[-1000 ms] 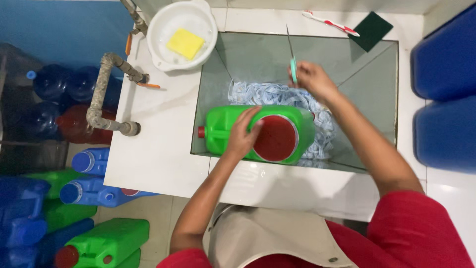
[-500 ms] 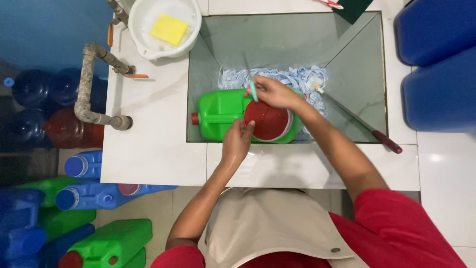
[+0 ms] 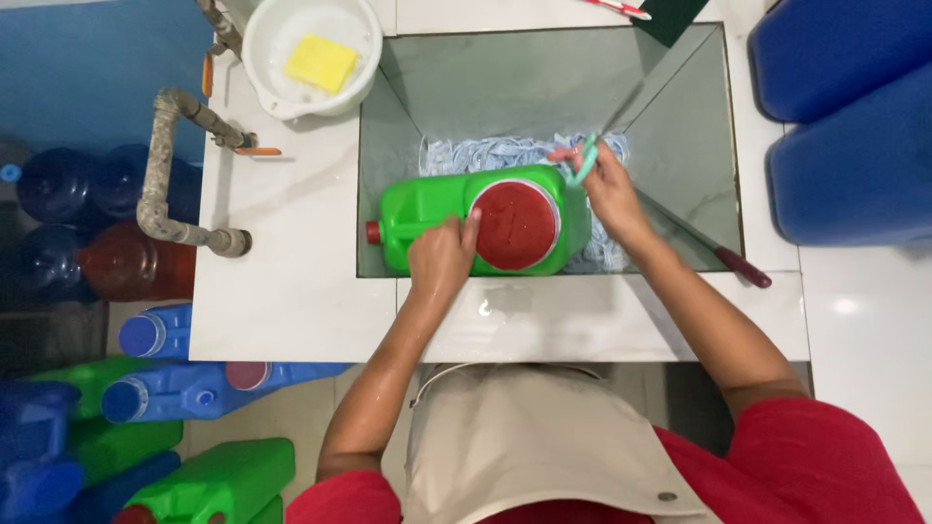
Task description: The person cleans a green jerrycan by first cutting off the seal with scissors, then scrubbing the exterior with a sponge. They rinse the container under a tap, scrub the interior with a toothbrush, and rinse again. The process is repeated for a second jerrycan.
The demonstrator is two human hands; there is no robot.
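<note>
A green plastic jug (image 3: 427,206) with a red cap and a round red label (image 3: 515,225) lies on its side in a square grey sink (image 3: 505,87). My left hand (image 3: 442,257) presses on the jug's near side, just left of the label. My right hand (image 3: 607,184) holds a thin teal tool (image 3: 585,160) at the jug's right end. Pale blue scraps (image 3: 485,153) lie under and behind the jug.
A white basin (image 3: 272,44) with a yellow sponge (image 3: 320,63) stands at the sink's back left, beside a metal tap pipe (image 3: 160,184). A knife with a dark red handle (image 3: 743,267) rests on the sink's right edge. Blue and green jugs (image 3: 170,388) lie on the floor left; blue containers (image 3: 854,116) stand right.
My right hand has moved from over the red label to the jug's right end with the teal tool. My left hand has stayed on the jug.
</note>
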